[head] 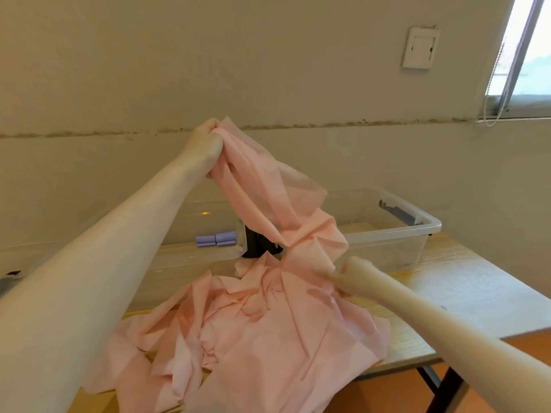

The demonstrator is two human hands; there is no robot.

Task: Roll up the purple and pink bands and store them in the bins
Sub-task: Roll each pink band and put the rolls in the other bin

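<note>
— Which step?
— Untangling. The left hand (208,144) grips the pink band (268,317) aloft; most lies heaped on the surface (465,281).
— The right hand (354,271)?
— Blurred, seemingly pinching it. Next: find an end before rolling.

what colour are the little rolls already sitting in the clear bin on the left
Pale purple rolled bands, seen in the head view.

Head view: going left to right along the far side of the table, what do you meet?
Left clear bin → rolled purple bands inside it → dark object between the bins → lifted pink band → right clear bin.
</note>
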